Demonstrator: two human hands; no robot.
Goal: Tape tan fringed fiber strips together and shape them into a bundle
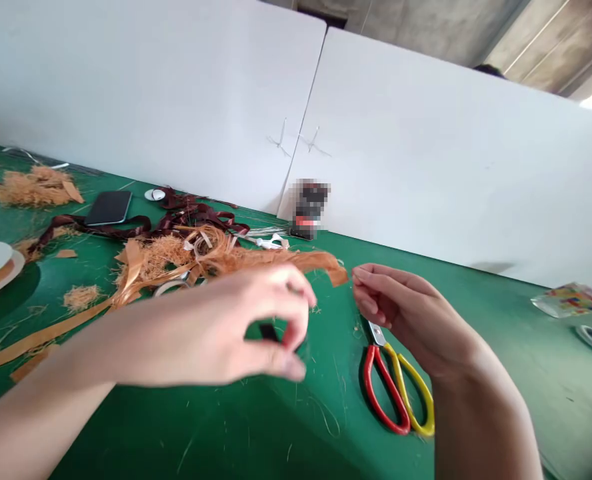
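The left hand [249,320] is blurred and held back upward, its fingers [299,323] bent and loosely parted. The thumb [281,363] reaches forward just below them, leaving a gap. Behind those fingers, the left wrist [111,347] is nearly straight in line with the forearm [36,413]. The right hand [401,293] points toward the left fingers, well apart from them; its foremost tips meet in a pinch, other fingers curled beneath. Behind and below them, the right wrist [459,373] bends.
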